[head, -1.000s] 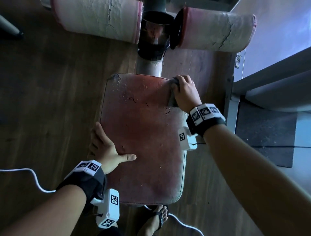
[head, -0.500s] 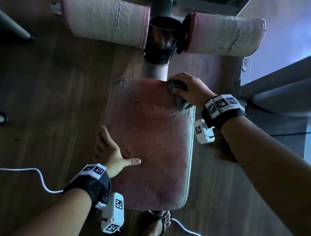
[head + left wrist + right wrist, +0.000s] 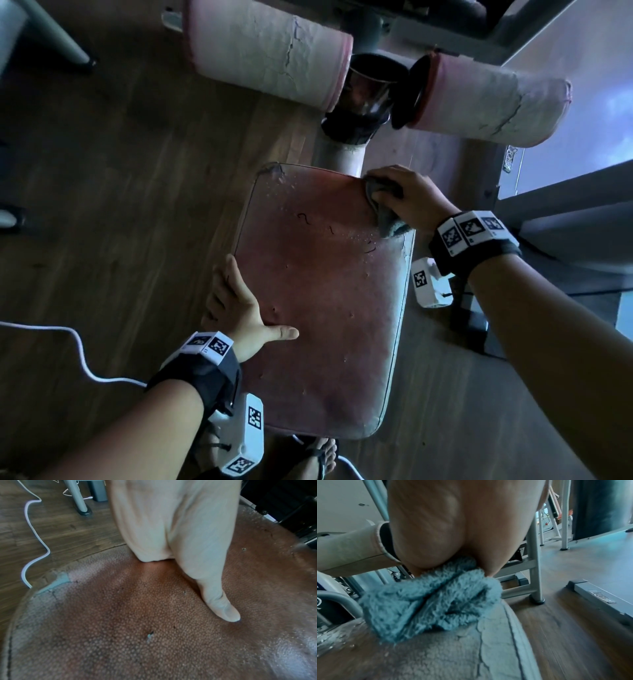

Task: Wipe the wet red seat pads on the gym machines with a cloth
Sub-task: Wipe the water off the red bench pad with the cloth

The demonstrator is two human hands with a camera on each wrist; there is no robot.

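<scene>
A worn red seat pad fills the middle of the head view, with water droplets near its far edge and far right corner. My right hand grips a fluffy grey-blue cloth bunched under the palm at the pad's far right corner. My left hand holds the pad's left edge. Its thumb lies flat on top and its fingers wrap over the side.
Two cracked pale roller pads flank a steel post beyond the seat. A white cable trails over the wooden floor at left. Grey frame legs and a floor bar stand right. My sandalled foot is below the pad.
My right hand has turned on the far right corner with the cloth, fingers now pointing left along the far edge. The left hand keeps its hold. The head view has shifted.
</scene>
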